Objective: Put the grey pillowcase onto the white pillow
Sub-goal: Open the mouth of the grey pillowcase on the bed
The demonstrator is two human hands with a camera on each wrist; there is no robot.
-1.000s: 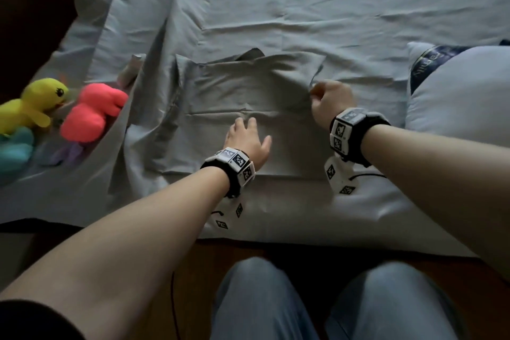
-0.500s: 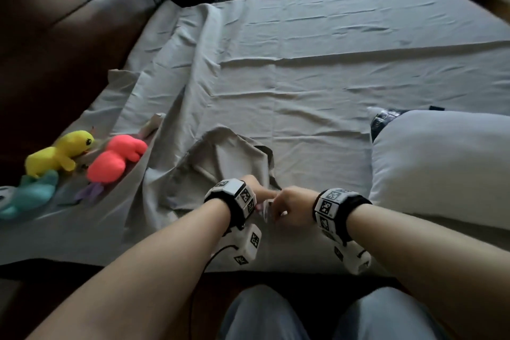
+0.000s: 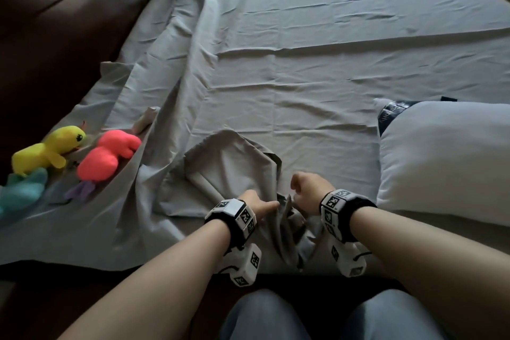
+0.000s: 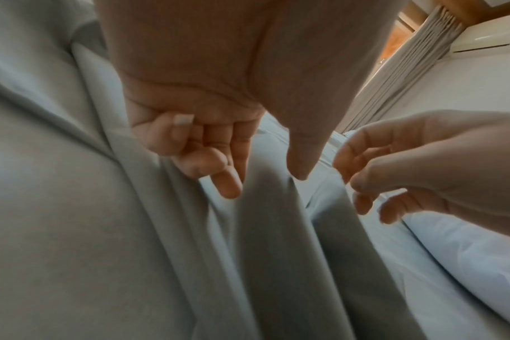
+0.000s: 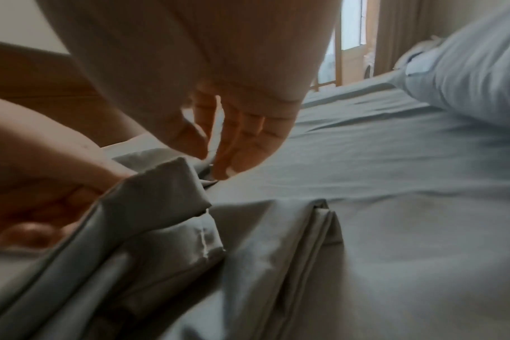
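The grey pillowcase [image 3: 229,168] lies bunched on the bed's near edge, one end gathered into folds between my hands. My left hand [image 3: 262,205] grips that gathered end. In the left wrist view, my left hand [image 4: 265,184] pinches a ridge of the pillowcase [image 4: 271,230] between thumb and index finger. My right hand [image 3: 305,190] hovers just to its right, fingers loosely curled and holding nothing. In the right wrist view, the tips of my right hand [image 5: 213,161] are close to the hem of the pillowcase [image 5: 160,207]. The white pillow [image 3: 447,163] rests to the right, bare.
A grey sheet [image 3: 303,77] covers the bed, rumpled along its left side. Yellow [image 3: 49,149], pink [image 3: 107,160] and teal [image 3: 22,190] plush toys sit on its left edge. A dark padded surface [image 3: 55,22] rises further left. My knees [image 3: 276,317] are below the bed's edge.
The pillowcase lay flat a second ago; both hands have pulled it towards the near edge and bunched it. The right hand has since let go and moved slightly right.
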